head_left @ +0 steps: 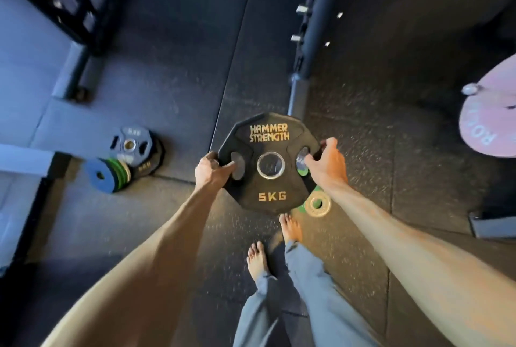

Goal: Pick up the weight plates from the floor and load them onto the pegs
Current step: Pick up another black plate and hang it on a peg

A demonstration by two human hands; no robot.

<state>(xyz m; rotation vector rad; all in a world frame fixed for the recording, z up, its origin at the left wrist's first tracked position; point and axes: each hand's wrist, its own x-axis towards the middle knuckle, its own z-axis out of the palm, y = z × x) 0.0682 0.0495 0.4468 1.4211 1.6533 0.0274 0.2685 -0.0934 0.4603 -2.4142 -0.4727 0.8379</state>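
The black 5 kg plate [269,165] is off the floor, held face-up in front of the person above their bare feet. The left hand [212,170] and the right hand [326,163] each have fingers curled through a grip slot and round the rim. The pickup of this one looks done, but loading is not. The short pegs [303,8] on the rack upright ahead look bare. Still on the floor are a heap of plates [129,148] toward the left edge and a small silvery plate [317,203] by the right foot.
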